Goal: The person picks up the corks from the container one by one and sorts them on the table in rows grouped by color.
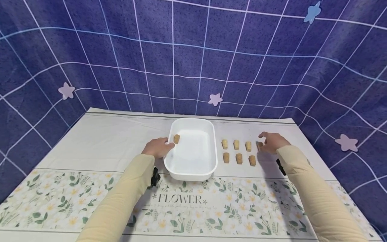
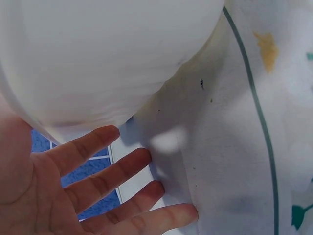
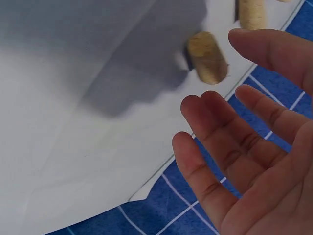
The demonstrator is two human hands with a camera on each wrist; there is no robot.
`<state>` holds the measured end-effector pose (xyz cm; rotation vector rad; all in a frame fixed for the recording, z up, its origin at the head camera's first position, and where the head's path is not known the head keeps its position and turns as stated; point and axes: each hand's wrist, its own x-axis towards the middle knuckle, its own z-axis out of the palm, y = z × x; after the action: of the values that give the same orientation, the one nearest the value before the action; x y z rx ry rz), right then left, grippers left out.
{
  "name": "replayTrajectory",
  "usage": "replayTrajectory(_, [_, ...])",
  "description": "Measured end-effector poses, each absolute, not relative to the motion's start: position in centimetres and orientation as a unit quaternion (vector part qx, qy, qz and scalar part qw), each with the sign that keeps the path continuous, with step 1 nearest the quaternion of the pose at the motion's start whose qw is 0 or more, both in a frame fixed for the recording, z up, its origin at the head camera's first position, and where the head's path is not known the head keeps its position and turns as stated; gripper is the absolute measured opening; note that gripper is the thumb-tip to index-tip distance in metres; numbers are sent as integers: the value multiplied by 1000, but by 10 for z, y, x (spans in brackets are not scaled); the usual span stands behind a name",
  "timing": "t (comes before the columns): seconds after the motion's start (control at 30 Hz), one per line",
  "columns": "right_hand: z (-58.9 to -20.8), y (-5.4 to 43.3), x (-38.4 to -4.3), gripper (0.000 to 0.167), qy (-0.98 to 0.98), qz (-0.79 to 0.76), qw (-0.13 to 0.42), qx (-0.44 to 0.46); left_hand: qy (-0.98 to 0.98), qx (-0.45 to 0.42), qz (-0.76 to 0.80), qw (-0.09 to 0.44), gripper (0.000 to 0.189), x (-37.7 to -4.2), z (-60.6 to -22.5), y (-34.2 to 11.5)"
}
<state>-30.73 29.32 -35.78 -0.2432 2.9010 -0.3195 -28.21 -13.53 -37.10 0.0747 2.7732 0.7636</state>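
A white plastic basin [image 1: 193,176] stands mid-table with one cork [image 1: 176,138] inside, by its left wall. My left hand [image 1: 158,148] holds the basin's left rim, thumb over the edge and fingers outside. Those fingers [image 2: 110,171] are spread below the outer wall in the left wrist view. My right hand [image 1: 271,142] hovers at the right end of the back row of corks, fingers apart. Nearest to it is a cork [image 3: 209,58], just off the fingertips and partly hidden by the hand in the head view.
Several more corks stand right of the basin in two rows, among them a back-row cork [image 1: 236,145] and a front-row cork [image 1: 239,158]. A flower-printed tablecloth [image 1: 193,216] covers the table. Behind hangs a blue grid-patterned curtain [image 1: 193,67].
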Motion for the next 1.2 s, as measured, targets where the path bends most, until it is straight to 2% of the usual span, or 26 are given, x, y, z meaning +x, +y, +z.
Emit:
replayTrajectory(0.43, [-337,263,-306,50,981,-115,61,-145,954,26,268,130,61,-282,-370,-137])
replayTrajectory(1.2, [-315,212,-304,46,980,-118,44,-155,955,26,266,130,61,-283,-373,-136])
